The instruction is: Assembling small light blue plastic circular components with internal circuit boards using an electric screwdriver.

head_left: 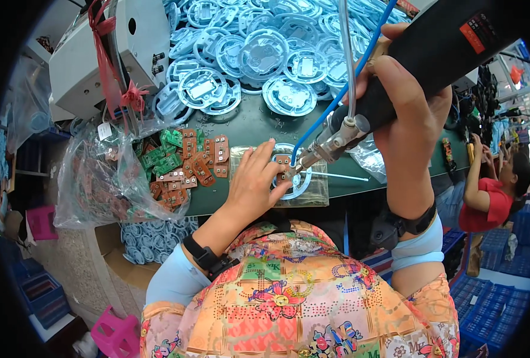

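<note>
A light-blue round plastic part (304, 180) lies on a flat block (317, 198) at the table's front edge. A small brown circuit board (282, 160) sits in it. My left hand (250, 182) holds this part from the left, with thumb and fingertips at the board. In my right hand (405, 113) is a black powered screwdriver (441, 56), gripped around its body and slanting down to the left. Its metal nose (321, 149) reaches the round part near my left fingertips; the exact contact point is hidden.
Many similar blue parts (265, 53) are heaped at the back. Brown and green circuit boards (187, 158) spill from a clear bag (89, 185) on the left. A white machine (104, 53) stands behind it. To the right, a person in red (476, 203) works.
</note>
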A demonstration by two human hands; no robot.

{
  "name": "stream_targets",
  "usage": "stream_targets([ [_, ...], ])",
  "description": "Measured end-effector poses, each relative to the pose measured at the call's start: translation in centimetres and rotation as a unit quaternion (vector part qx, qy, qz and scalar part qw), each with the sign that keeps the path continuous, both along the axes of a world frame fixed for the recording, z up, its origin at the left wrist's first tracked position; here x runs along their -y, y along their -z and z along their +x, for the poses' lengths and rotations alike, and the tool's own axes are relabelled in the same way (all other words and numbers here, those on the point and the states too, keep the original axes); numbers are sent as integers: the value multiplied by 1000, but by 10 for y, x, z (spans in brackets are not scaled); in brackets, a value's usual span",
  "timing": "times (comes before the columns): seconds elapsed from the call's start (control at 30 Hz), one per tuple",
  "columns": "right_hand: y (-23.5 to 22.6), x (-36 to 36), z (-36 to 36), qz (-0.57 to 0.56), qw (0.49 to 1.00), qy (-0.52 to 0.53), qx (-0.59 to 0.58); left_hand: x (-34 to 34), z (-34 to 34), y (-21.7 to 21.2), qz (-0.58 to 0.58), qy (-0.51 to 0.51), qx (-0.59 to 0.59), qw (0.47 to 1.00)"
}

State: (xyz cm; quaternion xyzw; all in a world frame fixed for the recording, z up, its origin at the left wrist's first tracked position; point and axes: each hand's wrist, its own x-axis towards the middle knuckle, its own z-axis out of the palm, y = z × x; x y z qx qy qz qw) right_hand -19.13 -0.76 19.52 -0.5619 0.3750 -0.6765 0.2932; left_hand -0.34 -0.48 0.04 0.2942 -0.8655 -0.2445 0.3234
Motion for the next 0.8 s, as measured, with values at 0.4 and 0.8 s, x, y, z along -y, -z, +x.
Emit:
stream_targets([
  [0.4,4,18,10,-42,999,14,-4,0,2,1,7,-4,11,1000],
  [0.8,14,22,13,-45,999,16,-9,0,1,1,9,-5,3,1000],
])
